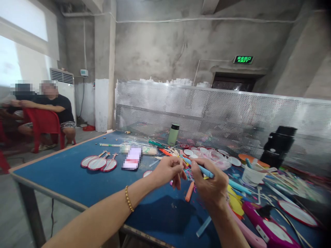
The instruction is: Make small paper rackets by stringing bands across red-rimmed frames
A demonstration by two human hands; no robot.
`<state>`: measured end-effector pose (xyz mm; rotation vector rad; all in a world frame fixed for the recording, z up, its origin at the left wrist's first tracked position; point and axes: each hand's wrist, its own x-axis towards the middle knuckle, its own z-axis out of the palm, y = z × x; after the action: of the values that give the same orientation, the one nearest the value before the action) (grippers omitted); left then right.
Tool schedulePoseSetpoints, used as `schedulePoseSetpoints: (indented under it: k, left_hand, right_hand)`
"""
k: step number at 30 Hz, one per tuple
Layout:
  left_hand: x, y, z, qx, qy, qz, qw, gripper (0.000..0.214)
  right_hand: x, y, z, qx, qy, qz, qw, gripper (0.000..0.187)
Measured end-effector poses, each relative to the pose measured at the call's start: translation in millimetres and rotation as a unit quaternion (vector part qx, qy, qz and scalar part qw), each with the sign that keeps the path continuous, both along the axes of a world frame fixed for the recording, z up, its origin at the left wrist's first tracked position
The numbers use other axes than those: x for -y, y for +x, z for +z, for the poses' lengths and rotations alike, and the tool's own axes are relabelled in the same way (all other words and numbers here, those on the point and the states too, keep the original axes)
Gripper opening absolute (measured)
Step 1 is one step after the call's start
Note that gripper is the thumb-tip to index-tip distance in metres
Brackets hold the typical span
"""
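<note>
My left hand [172, 169], a gold bead bracelet [129, 198] on its wrist, pinches a small flat pale stick [181, 156] held upright, with a bluish patch on it. Closed around a light-blue pen-like stick [205, 170], my right hand [212, 181] points it toward the pale stick. I cannot tell whether the two touch. Below the hands, an orange stick [189, 192] lies on the blue table [160, 215]. A short light-blue strip [203, 226] rests near the table's front edge, partly behind my right forearm.
Several small red-rimmed round fans [97, 163] and a phone [132, 158] lie at left. A green bottle [173, 134] stands behind. At right are a white cup [252, 175] of sticks, a magenta device [270, 225] and clutter. A perforated metal panel [165, 103] backs the table. People [55, 105] sit far left.
</note>
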<state>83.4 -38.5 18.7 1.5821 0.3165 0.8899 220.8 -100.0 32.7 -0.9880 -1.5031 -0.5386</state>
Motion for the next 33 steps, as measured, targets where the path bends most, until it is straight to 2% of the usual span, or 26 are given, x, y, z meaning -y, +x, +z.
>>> schedulePoseSetpoints:
  k: [12,18,33]
  left_hand:
    - [1.4,-0.6,0.7,-0.001,0.006,0.002,1.0,0.013]
    - [1.4,-0.5,1.2,-0.004,0.003,0.0,1.0,0.016]
    - [1.0,-0.7,0.6,-0.006,0.005,-0.007,1.0,0.016]
  right_hand:
    - [-0.3,-1.6,0.0,0.005,0.005,0.022,1.0,0.013]
    - [0.7,-2.1,1.2,-0.005,-0.003,0.003,1.0,0.015]
    - [1.6,-0.2,0.5,-0.015,0.005,0.017,1.0,0.013]
